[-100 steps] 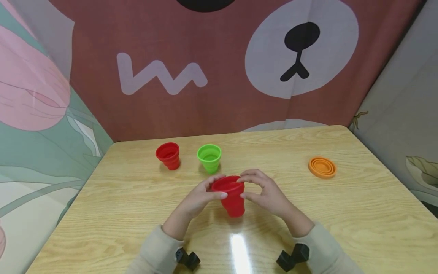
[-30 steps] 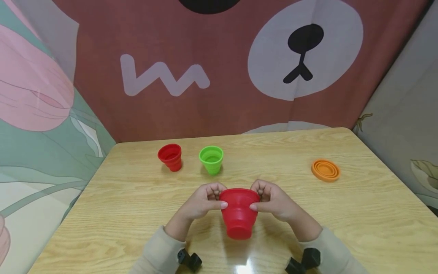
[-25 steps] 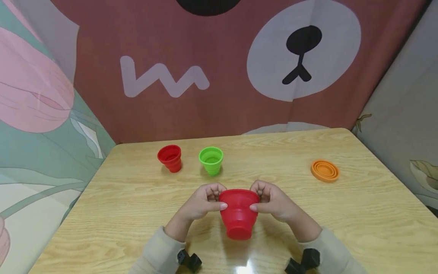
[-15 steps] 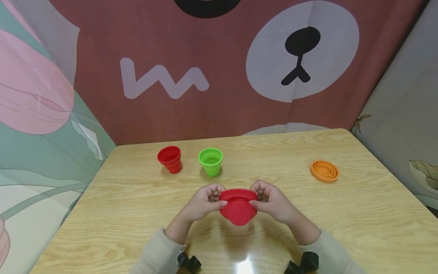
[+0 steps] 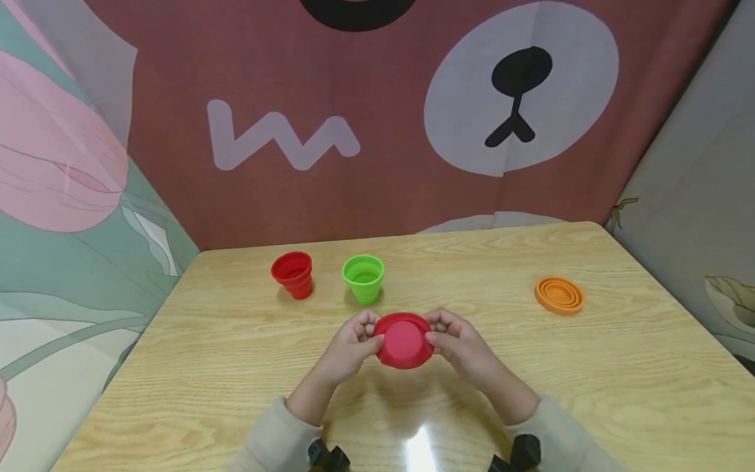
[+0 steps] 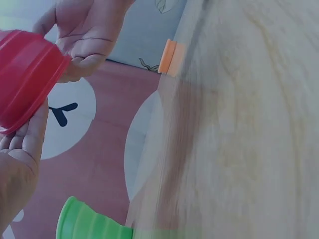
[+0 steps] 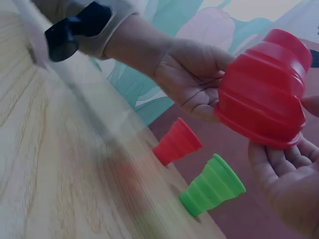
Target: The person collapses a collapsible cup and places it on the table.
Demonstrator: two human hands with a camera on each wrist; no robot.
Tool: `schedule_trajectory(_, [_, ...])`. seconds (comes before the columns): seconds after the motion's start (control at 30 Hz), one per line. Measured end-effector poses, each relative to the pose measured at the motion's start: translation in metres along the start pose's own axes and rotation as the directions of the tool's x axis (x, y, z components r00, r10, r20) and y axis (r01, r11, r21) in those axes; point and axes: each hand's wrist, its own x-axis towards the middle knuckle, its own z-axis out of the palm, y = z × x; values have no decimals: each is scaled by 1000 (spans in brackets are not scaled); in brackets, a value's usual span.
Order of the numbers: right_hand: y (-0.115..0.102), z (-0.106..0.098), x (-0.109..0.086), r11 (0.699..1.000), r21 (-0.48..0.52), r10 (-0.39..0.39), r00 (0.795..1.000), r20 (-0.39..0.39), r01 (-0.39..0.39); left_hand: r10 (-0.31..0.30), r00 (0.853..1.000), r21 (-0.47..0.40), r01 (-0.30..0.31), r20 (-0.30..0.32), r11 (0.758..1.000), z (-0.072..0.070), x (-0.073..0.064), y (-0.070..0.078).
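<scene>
Both hands hold a red collapsible cup (image 5: 404, 342) above the table, its round base tipped toward me. My left hand (image 5: 349, 346) pinches the rim from the left, thumb on the near side and fingers behind. On the opposite side my right hand (image 5: 466, 344) pinches it the same way. Ridged walls of this red cup (image 7: 264, 89) show in the right wrist view; its inside is hidden. Behind the hands stand an upright green collapsible cup (image 5: 363, 278) and a second red cup (image 5: 293, 275).
A flattened orange collapsible cup (image 5: 559, 295) lies at the right of the wooden table (image 5: 177, 367). A curtain (image 5: 283, 196) with a bear print hangs at the table's back edge. Black wrist cameras (image 5: 328, 455) sit at the sleeves.
The held red cup was upright at first, then tipped with its base toward me. It now looks shorter in the head view, raised slightly. The other cups stayed put.
</scene>
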Motion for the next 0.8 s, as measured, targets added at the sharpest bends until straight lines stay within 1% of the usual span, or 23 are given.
schedule_trajectory(0.07, [0, -2, 0, 991, 133, -4, 998, 65, -5, 7, 1000, -30, -8, -19, 1000, 1, 1, 0])
schedule_trajectory(0.1, [0, -3, -1, 983, 181, -10, 995, 97, -8, 11, 1000, -46, -12, -26, 999, 1, 2, 0])
schedule_trajectory(0.17, [-1, -5, -1, 971, 237, -10, 990, 143, -25, 19, 999, -70, -22, -34, 997, 2, 2, 0])
schedule_trajectory(0.23, [-2, -6, -1, 967, 253, -2, 987, 163, -40, 34, 999, -84, -37, -35, 996, 3, 3, 1])
schedule_trajectory(0.3, [-3, -6, -1, 971, 233, 12, 988, 153, -47, 43, 998, -88, -46, -35, 995, 3, 3, 2])
schedule_trajectory(0.37, [-4, -5, -2, 979, 198, 32, 992, 120, -55, 45, 998, -85, -48, -38, 995, 3, 3, 2])
schedule_trajectory(0.5, [-4, -2, -1, 993, 110, 49, 998, 28, -52, 24, 998, -66, -27, -55, 997, 3, 4, 1])
schedule_trajectory(0.6, [-4, 0, 0, 999, 19, 47, 998, -39, -47, 17, 998, -60, -20, -54, 998, 1, 4, -1])
schedule_trajectory(0.7, [-6, 1, 1, 995, -80, 47, 996, -77, -53, 32, 999, -93, -33, -16, 995, -1, 3, -4])
schedule_trajectory(0.8, [-7, 2, 2, 988, -143, 53, 996, -66, -62, 58, 996, -169, -46, 67, 984, -6, 1, -7])
